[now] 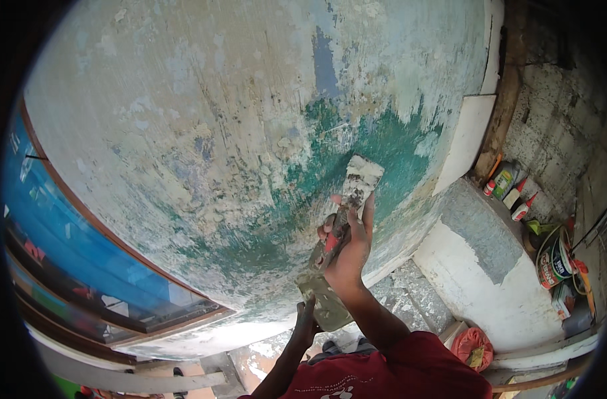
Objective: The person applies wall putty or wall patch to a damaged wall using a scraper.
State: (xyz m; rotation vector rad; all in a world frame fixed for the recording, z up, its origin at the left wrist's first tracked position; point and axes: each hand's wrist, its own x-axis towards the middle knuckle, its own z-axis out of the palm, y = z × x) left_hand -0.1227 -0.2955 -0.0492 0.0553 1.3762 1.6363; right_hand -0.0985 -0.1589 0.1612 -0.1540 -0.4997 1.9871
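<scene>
The scraper (362,178), its blade crusted with pale material, is in front of the wall (204,100), over a dark green patch; whether the blade touches the surface cannot be determined. The grip of the right hand (353,256) is clamped on the scraper, a red portion of its handle showing between the fingers. Below it, the left hand (306,320) is at the edge of a flat piece (329,307) coated in grey-green paste; its grip appears clamped on that edge, fingers partly hidden. The wall finish is patchy: whitish above, green lower, with blue-grey traces. To the left is a brown-framed window (91,209) with blue behind it. To the right, a ledge (468,199) bears small bottles (520,210) and a paint can (553,267); a red bag (471,344) lies below.
</scene>
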